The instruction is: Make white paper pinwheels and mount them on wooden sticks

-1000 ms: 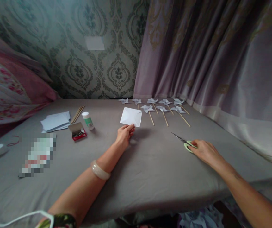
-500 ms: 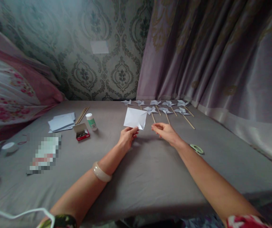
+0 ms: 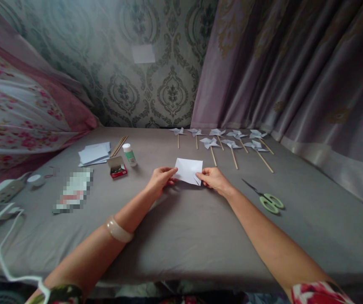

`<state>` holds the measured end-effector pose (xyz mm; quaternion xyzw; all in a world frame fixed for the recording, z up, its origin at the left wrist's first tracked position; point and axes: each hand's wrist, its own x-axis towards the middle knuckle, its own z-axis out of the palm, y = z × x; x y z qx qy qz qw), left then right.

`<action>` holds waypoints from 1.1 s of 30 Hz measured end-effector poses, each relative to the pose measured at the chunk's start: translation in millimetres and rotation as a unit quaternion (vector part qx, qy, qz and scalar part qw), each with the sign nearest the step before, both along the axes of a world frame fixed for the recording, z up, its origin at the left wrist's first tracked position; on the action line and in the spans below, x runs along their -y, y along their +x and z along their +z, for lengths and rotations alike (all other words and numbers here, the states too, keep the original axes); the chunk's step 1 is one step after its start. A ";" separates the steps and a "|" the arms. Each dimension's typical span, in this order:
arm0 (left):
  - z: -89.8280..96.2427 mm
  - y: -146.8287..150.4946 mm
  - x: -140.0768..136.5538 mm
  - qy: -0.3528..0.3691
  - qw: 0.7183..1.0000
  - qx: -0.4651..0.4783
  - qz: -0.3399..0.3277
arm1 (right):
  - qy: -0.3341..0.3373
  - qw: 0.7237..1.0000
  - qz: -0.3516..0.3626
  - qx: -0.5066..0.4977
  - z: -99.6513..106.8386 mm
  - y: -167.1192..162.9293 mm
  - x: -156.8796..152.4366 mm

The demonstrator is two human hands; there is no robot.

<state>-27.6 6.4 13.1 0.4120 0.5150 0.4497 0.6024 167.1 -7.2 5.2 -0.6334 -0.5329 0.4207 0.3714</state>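
A square sheet of white paper (image 3: 188, 169) is held up just over the table, with a slit visible near its lower right corner. My left hand (image 3: 162, 179) pinches its left edge between thumb and fingers. At the right edge, my right hand (image 3: 213, 179) grips the paper the same way. Beyond it, several white paper pinwheels (image 3: 211, 143) on wooden sticks lie in two rows. Green-handled scissors (image 3: 268, 201) rest on the table to the right of my right hand.
On the left lie a stack of white paper (image 3: 94, 154), wooden sticks (image 3: 119, 145), a glue bottle (image 3: 129, 155), an open red box of small metal pieces (image 3: 117, 169) and a blurred packet (image 3: 75, 190). A power strip (image 3: 2, 192) with white cables sits at the far left of the grey-covered table (image 3: 175, 232).
My right hand has moved from beside the paper to gripping its right edge. My left hand has shifted to the left edge, and the paper is lower and flatter. The view has shifted slightly.
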 end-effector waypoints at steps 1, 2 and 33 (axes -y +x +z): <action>-2.4 -1.2 -1.0 0.015 0.999 -0.036 -0.005 | 0.008 1.000 0.003 0.015 -2.3 0.8 -0.9; -5.3 -1.8 -2.0 0.035 0.996 -0.075 -0.013 | 0.017 0.999 0.005 0.032 -4.4 1.6 -2.1; -4.5 -38.2 -16.0 0.273 0.862 -0.409 0.125 | 0.113 0.874 0.009 0.472 -7.6 9.7 18.0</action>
